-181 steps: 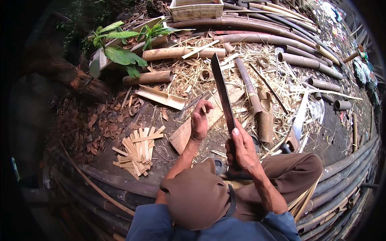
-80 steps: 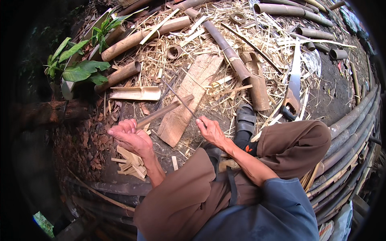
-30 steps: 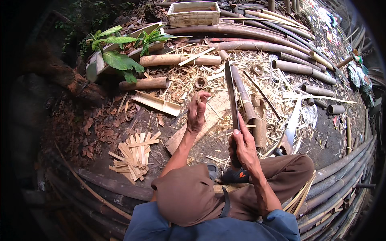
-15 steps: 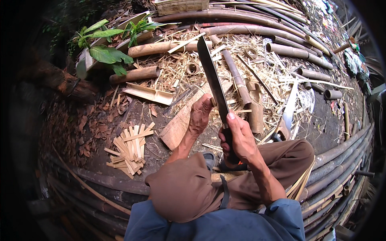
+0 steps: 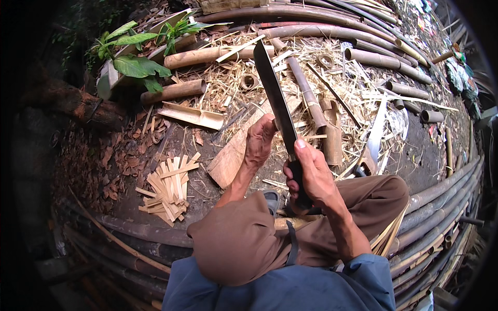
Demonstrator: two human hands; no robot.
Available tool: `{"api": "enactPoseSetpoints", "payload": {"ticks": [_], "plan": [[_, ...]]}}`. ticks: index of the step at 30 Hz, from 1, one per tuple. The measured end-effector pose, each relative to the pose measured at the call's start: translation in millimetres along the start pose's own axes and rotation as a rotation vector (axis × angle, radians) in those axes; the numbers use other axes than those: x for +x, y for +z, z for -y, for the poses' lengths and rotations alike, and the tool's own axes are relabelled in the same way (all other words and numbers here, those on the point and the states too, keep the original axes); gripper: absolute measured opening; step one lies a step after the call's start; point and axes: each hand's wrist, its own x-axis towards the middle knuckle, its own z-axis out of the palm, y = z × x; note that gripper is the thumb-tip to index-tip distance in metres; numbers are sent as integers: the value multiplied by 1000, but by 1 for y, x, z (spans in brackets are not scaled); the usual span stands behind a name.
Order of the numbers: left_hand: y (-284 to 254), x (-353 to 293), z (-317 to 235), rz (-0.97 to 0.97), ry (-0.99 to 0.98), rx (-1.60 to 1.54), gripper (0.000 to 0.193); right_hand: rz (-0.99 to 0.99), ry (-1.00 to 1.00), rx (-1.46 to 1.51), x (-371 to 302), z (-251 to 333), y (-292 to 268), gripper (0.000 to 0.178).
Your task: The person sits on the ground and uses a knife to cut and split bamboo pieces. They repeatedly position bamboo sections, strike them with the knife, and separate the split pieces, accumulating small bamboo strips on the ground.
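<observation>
Where right hand grips: blade above.

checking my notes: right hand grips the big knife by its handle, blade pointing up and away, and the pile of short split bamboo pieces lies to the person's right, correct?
Not quite. The head view shows the pile of split bamboo pieces on the person's left. The right hand does grip the knife by its handle, blade pointing away.
</observation>
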Motion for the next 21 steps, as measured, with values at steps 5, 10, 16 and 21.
{"api": "enactPoseSetpoints", "payload": {"ticks": [5, 10, 16, 21], "plan": [[8, 3, 6, 47, 2, -36, 43, -40, -99, -65, -2, -7, -4, 48], [0, -2, -9, 17, 4, 81, 43, -15, -143, -175, -4, 0, 1, 51], [7, 1, -1, 23, -18, 15, 45, -54, -181, -184, -5, -3, -2, 48], [11, 0, -13, -27, -42, -102, 36, -95, -319, -452, -8, 1, 4, 46]]}}
